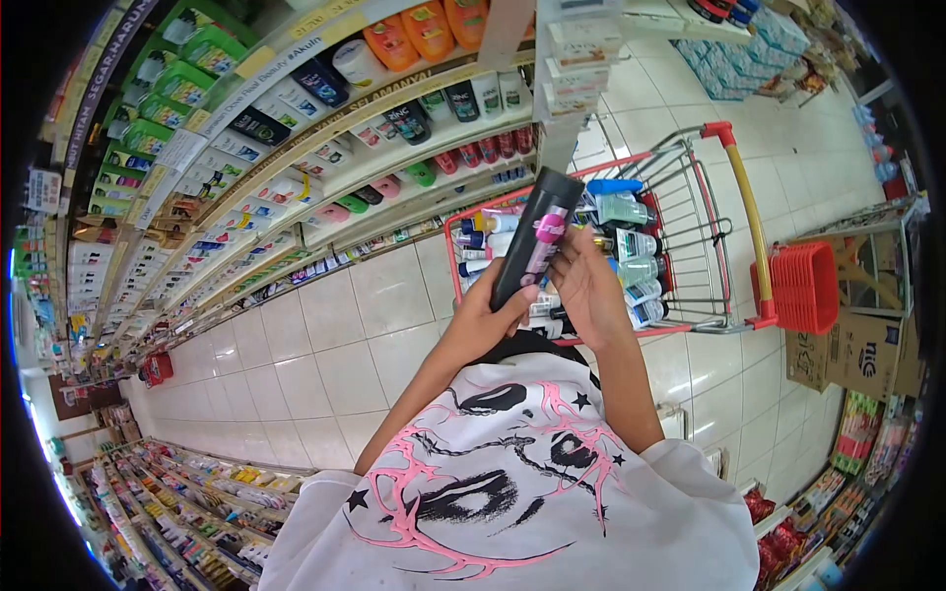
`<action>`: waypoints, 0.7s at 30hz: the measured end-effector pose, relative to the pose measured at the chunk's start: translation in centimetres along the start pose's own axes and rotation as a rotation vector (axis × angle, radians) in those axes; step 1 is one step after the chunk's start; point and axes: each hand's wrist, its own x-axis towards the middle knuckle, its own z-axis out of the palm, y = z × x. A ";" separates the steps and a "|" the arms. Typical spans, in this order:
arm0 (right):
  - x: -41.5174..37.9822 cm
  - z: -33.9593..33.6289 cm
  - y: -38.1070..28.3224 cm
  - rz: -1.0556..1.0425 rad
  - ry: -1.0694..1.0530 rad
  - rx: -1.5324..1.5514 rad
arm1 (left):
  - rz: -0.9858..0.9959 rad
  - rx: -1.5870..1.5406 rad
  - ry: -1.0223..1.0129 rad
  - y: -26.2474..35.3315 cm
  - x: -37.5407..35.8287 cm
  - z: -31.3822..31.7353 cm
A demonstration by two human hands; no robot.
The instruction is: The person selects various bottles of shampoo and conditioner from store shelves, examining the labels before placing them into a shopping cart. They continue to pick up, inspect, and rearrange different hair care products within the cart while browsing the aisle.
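My left hand [495,303] is wrapped round the lower part of a black bottle [530,246] with a pink and white label. The bottle is tilted, its top pointing away and to the right. Close by on the right, my right hand [588,291] is held palm up with its fingers stretched out beside the bottle; it grips nothing that I can see. Beneath both hands stands a shopping cart [702,192] with red trim, loaded with many bottles and tubes, among them a pale green tube [626,210] and a blue-capped item [615,185].
Shelves of toiletries [394,123] run along the left, with orange bottles [427,30] on top. Stacked red baskets [810,286] stand by the cart's yellow handle [746,217]. Cardboard boxes [867,353] lie at right. More stocked shelves [187,502] are at lower left, above tiled floor [325,345].
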 end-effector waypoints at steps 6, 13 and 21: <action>0.6 0.5 0.9 0.061 -0.049 -0.107 | -0.011 -0.236 -0.020 0.9 -2.3 -1.4; 1.9 1.8 3.8 -0.064 -0.021 -0.518 | -0.024 -0.013 0.056 -1.6 -2.5 -4.2; 4.2 8.2 6.3 -0.289 0.113 -0.743 | 0.318 0.337 0.051 -0.8 -0.8 -10.4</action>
